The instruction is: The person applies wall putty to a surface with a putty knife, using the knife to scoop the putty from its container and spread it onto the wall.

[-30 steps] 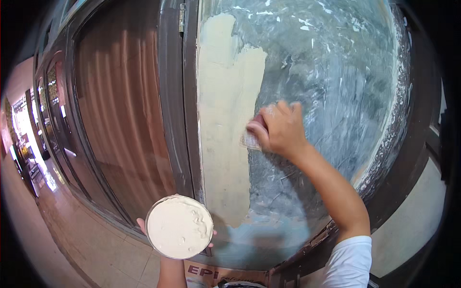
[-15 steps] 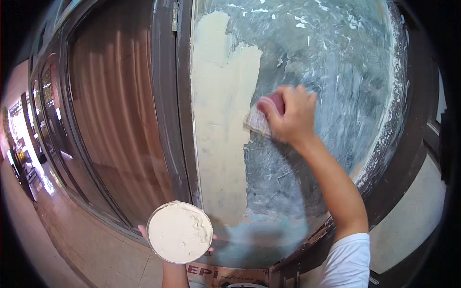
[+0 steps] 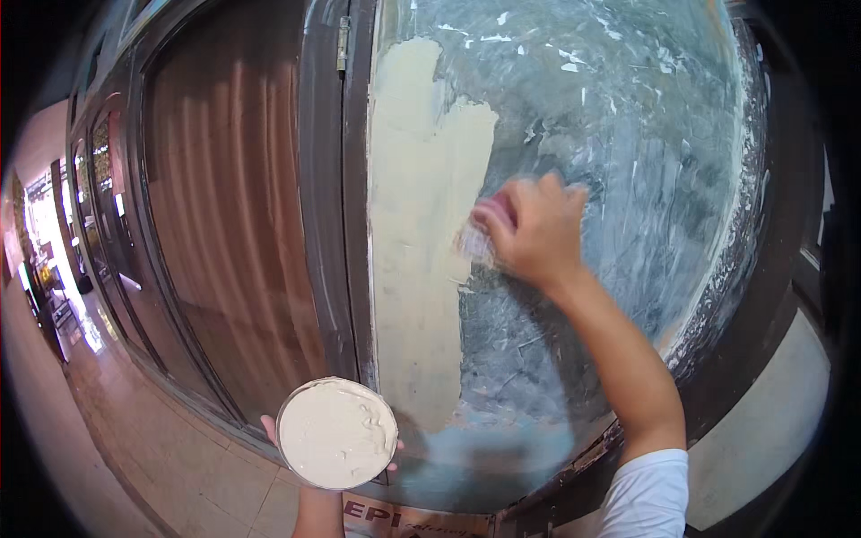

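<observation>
My right hand (image 3: 549,231) is closed around the dark reddish grip of a putty knife (image 3: 474,244). Its pale, smeared blade lies at the edge of a cream putty coat (image 3: 414,296), blurred by motion. That coat runs down the left strip of a patchy grey-blue wall (image 3: 628,179). Low in front of the wall, my left hand (image 3: 269,429) supports a round tub (image 3: 281,448) from beneath, fingertips showing at both sides. Cream putty (image 3: 318,439) fills the tub, ridged along its right part.
Left of the wall stands a dark door frame (image 3: 330,179) with a hinge (image 3: 343,43) and a glazed panel backed by a brown curtain (image 3: 233,206). A rough white-flecked edge (image 3: 717,287) bounds the wall at right. Tiled floor (image 3: 206,466) stretches along the left.
The putty knife and right hand have shifted slightly, the blade now further over the putty coat's edge. The whole view has moved a little; the tub stays in my left hand.
</observation>
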Demonstrator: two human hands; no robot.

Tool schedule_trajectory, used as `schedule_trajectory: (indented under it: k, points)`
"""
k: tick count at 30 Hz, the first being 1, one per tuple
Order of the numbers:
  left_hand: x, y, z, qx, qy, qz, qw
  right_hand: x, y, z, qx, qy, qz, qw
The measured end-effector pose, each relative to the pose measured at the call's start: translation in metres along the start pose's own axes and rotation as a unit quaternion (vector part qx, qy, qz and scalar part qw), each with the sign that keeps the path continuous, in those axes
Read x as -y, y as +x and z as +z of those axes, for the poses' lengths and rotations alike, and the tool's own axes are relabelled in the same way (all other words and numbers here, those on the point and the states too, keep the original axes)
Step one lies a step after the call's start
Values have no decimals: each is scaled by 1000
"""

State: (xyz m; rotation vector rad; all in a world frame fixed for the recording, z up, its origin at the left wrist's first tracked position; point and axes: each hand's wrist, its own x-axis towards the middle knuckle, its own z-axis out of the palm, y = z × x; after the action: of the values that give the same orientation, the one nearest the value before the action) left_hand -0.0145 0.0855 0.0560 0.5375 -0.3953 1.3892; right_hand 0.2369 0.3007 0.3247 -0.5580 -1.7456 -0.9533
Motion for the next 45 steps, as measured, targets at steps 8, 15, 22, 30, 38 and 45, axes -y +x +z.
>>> schedule_trajectory:
  k: [8, 15, 22, 30, 38, 45]
  points:
    - [4, 8, 1, -17, -2, 15, 1000, 6, -8, 8, 34, 41, -33, 998]
    - [17, 18, 12, -5, -31, -14, 999, -34, 53, -6, -147, 19, 103, 984]
    - [13, 10, 3, 2, -28, 0, 1000, -12, 17, 2, -55, 18, -26, 998]
    - [12, 8, 1, -13, -30, -8, 999, 9, -13, 7, 16, 47, -98, 994]
    - [6, 9, 1, -8, -12, 2, 1000, 5, -9, 2, 15, 87, -58, 994]
    - [12, 22, 5, 6, -38, -23, 999, -32, 35, -16, -131, 25, 123, 983]
